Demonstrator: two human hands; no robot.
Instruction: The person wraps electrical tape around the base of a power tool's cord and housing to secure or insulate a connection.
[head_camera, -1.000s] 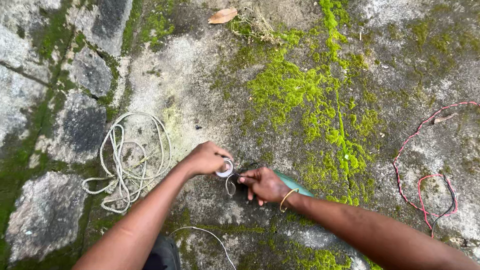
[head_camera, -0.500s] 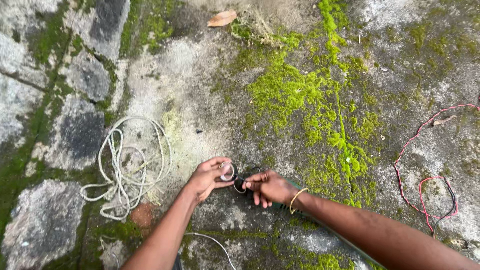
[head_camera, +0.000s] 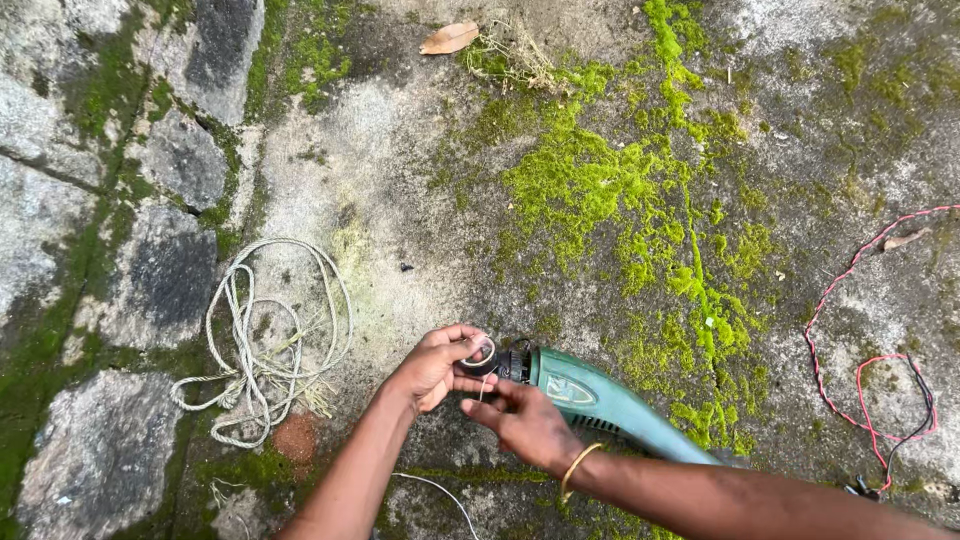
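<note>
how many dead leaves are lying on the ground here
2: one brown dry leaf at the top by the moss, and a smaller dry leaf at the right beside the red wire. Others may be hidden.

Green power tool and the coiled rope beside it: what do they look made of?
The green power tool looks like moulded plastic with a smooth, slightly glossy shell; its black front end may be metal, hard to tell. The coiled rope looks like pale twisted fibre, matte and frayed, natural or synthetic unclear.
</note>
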